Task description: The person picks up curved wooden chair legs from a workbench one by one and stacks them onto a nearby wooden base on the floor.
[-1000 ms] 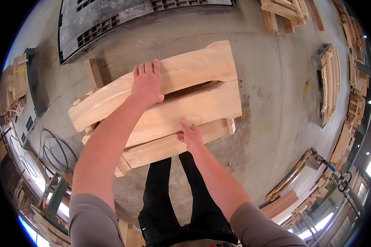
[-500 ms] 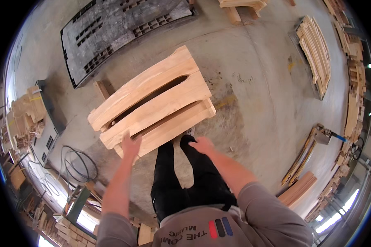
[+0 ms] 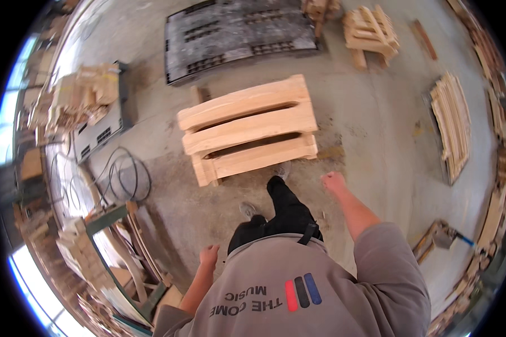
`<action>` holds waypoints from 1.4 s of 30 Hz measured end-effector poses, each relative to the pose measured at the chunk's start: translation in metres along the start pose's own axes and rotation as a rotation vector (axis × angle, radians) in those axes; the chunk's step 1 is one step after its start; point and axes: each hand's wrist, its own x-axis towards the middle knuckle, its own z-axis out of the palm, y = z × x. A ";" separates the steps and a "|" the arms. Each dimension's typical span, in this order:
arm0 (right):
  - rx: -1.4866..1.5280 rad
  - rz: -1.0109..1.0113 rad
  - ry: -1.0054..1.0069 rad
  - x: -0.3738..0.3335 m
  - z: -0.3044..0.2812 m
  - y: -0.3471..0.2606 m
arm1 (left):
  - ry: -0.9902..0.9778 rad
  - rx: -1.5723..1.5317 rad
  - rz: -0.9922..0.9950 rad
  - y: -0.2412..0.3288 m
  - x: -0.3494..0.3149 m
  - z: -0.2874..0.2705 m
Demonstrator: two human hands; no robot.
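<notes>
A stack of curved, planed light-wood pieces (image 3: 247,130) rests ahead of me, with dark gaps between its long boards. My left hand (image 3: 209,256) hangs low beside my body, well apart from the stack, its fingers curled and nothing in them. Out to the right, past the stack's near right corner, my right hand (image 3: 334,183) is also curled and holds nothing. Neither hand touches the wood. One of my shoes (image 3: 283,169) is close by the stack's near edge, and the other shoe (image 3: 248,210) is farther back.
Beyond the stack lies a dark slotted pallet (image 3: 239,36). Smaller wood piles stand at the far right (image 3: 372,32) and right (image 3: 451,126). Coiled cable (image 3: 126,177) lies on the floor at left, near a grey pallet (image 3: 98,133) and a green-framed rack (image 3: 108,219).
My left hand has left the stack's near left end and dropped back to my side. My right hand has swung outward. The stack now appears farther away, and my feet have shifted mid-step.
</notes>
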 end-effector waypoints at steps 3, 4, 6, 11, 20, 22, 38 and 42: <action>0.223 -0.061 -0.012 -0.025 0.014 -0.068 | -0.021 -0.264 0.172 0.048 -0.015 0.011; 0.293 -0.079 -0.020 -0.036 0.020 -0.094 | -0.047 -0.378 0.261 0.053 -0.019 0.012; 0.237 -0.240 -0.097 -0.042 0.051 -0.110 | -0.106 -0.548 0.417 0.046 -0.039 0.008; -0.100 -0.519 -0.220 -0.122 0.143 -0.161 | 0.106 -0.528 0.489 -0.096 -0.060 -0.012; -0.334 -0.542 -0.407 -0.179 0.337 -0.180 | 0.741 -1.514 -0.769 -0.517 -0.125 0.134; -0.389 -0.610 -0.439 -0.201 0.339 -0.217 | 0.708 -1.529 -0.952 -0.549 -0.140 0.171; -1.446 -1.163 -0.731 -0.382 0.704 -0.410 | 0.299 -1.657 -0.643 -0.500 -0.084 0.103; -1.134 -1.515 -0.782 -0.457 0.818 -0.493 | 0.531 -1.825 -0.712 -0.568 -0.053 0.035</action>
